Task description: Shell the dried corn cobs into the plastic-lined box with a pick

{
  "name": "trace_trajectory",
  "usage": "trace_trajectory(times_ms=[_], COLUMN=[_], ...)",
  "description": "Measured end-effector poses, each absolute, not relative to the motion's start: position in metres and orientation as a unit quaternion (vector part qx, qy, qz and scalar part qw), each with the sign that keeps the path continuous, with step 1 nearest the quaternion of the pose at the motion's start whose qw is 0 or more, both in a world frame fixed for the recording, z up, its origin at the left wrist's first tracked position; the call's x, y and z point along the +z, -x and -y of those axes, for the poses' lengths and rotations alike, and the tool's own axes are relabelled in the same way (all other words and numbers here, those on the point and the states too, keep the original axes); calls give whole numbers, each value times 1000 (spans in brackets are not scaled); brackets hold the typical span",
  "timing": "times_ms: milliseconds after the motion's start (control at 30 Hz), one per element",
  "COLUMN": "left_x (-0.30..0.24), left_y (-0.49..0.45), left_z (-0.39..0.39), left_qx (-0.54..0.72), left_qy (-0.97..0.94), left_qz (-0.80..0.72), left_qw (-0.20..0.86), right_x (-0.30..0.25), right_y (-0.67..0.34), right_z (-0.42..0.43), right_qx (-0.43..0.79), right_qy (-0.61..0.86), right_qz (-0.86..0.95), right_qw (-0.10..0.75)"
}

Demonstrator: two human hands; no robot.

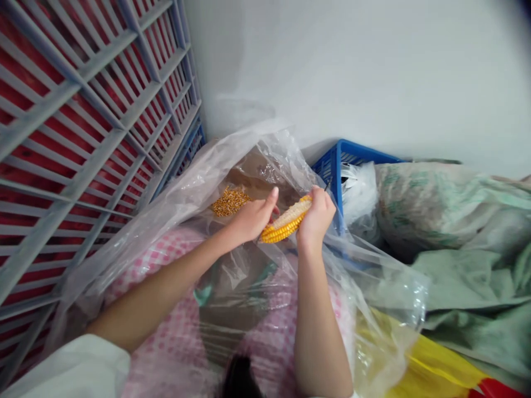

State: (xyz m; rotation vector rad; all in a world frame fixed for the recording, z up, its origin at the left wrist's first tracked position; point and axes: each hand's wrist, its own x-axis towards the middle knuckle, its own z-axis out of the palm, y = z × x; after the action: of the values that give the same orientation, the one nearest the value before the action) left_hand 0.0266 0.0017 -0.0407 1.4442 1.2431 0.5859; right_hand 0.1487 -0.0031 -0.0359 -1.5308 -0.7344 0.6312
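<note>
An ear of corn (286,222) is held at a slant above an open clear plastic bag (265,135). Part of its upper side is bare, pale cob; yellow kernels cover the lower side. My right hand (316,218) is closed around its right end. A thin dark tip juts above that hand, and I cannot make out what it belongs to. My left hand (256,216) is at the ear's other end, thumb raised and fingers curled partly out of sight behind it. Loose corn kernels (230,201) lie heaped inside the bag, just beyond my left hand.
Grey plastic crates (120,132) with red contents rise on the left. Near the pale wall (352,72) stands a blue crate (339,166) holding white plastic bags. Stuffed sacks (431,204) and green cloth (464,282) lie to the right. The bag drapes over pink checkered cloth on my lap.
</note>
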Motion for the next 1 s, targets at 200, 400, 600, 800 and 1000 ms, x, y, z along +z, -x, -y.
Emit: trace_trajectory(times_ms=[200,400,600,800,1000], left_x=[-38,-55,-57,-47,-30], left_y=[-39,-40,-37,-26,-29], left_z=[18,13,3,-12,5], left_qx=[196,221,201,201,191], left_qy=[-643,-570,-458,-488,-637], left_qz=[-552,-543,-501,-501,-457], left_qw=[494,576,706,686,591], right_x=[-35,-38,-37,-25,-24], right_y=[-143,-140,-140,-145,-145], right_z=[1,2,3,7,5], right_qx=[281,294,339,388,366], right_qy=[656,614,605,582,600], right_qz=[342,363,307,203,221], right_qw=[612,637,652,685,676])
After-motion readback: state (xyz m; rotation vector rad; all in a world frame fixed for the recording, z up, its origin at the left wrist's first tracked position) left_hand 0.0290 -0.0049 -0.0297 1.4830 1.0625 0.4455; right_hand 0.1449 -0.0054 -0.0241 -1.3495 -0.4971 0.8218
